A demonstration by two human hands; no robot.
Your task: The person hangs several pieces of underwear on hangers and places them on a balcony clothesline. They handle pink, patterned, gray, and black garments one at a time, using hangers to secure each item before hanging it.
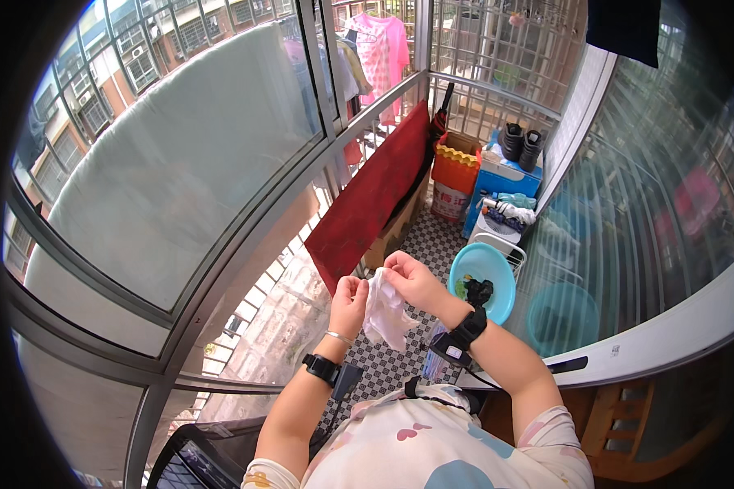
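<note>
Both of my hands are raised in front of me, pinching a small white cloth (386, 315). My left hand (348, 304) grips its upper left edge between thumb and fingers. At the upper right edge, my right hand (417, 281) has its thumb and fingertips closed on the fabric. The cloth hangs down crumpled between them, above the patterned tile floor. Beyond my right wrist stands a light-blue plastic basin (503, 275) with a dark bunched item (479, 291) and something green and yellow inside.
A red board (373, 195) leans along the window side. Farther back are an orange bag (455, 164), a blue box (489, 183) topped with black shoes (521, 147), and folded umbrellas (507, 211). Window frames enclose the left; a glass sliding door (636, 214) is right. Clothes (376, 55) hang outside.
</note>
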